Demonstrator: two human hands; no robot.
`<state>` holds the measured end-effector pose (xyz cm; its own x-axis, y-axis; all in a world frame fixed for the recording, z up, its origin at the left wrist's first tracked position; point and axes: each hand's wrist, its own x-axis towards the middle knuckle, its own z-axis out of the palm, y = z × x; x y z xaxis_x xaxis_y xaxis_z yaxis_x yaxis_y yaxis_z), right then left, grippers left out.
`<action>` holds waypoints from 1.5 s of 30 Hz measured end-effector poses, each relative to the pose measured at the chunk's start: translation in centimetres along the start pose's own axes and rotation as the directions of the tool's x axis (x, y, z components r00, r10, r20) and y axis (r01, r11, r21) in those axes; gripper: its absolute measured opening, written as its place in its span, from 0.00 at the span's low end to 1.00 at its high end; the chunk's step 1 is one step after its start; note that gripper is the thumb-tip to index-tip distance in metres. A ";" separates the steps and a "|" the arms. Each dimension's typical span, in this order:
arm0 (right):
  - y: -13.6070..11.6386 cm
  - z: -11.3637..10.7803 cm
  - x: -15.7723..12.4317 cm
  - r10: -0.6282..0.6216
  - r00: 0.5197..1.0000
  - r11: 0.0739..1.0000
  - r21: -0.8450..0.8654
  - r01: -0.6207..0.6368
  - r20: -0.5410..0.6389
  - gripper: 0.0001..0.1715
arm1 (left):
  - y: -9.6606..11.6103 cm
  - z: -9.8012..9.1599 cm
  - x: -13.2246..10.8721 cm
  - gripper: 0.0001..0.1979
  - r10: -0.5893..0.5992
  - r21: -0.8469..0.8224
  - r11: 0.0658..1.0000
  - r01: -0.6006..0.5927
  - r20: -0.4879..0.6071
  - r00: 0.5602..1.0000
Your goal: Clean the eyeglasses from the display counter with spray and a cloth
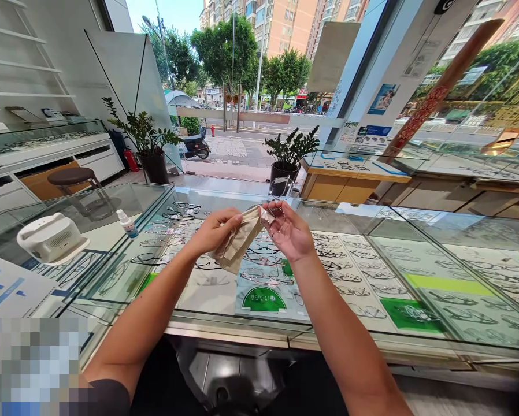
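Over the glass display counter [207, 303], my left hand [216, 231] is closed on a beige cleaning cloth [237, 242] that hangs down below the fingers. One corner of the cloth reaches across to my right hand [292, 231], which is palm up with curled fingers. A thin-rimmed pair of eyeglasses [278, 222] is held in that right hand, its lens against the palm and the cloth at its edge. The frame is so thin that parts of it are hard to make out. Rows of eyeglasses [263, 249] lie under the glass beneath both hands.
A small spray bottle [127, 223] and a white device [54, 237] stand on the counter at left. A printed sheet [10, 286] lies nearer. Potted plants [153, 138] flank the glass front beyond, with a round stool [75, 176] at left.
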<state>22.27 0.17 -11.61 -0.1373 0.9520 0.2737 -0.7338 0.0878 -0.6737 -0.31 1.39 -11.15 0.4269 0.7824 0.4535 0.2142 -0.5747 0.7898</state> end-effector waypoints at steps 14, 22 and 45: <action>-0.6 0.3 -0.3 -0.023 1.000 0.999 0.029 0.023 0.001 0.11 | -0.3 -0.7 -0.3 0.11 -0.043 -0.247 0.968 0.033 -0.034 0.999; -1.0 1.1 -0.9 -0.073 0.997 0.997 0.026 0.073 -0.008 0.12 | 0.6 -0.6 -0.8 0.10 -0.029 -0.124 0.992 0.038 0.075 0.997; -3.1 0.1 -0.4 -0.222 0.968 0.974 0.016 0.225 -0.118 0.06 | 0.5 -2.1 -0.8 0.29 -0.158 -0.196 0.968 0.156 0.007 0.987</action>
<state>24.57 -0.51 -9.57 0.1082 0.9366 0.3332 -0.7563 0.2951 -0.5839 -2.41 0.96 -10.30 0.3938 0.8617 0.3200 0.1019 -0.3869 0.9165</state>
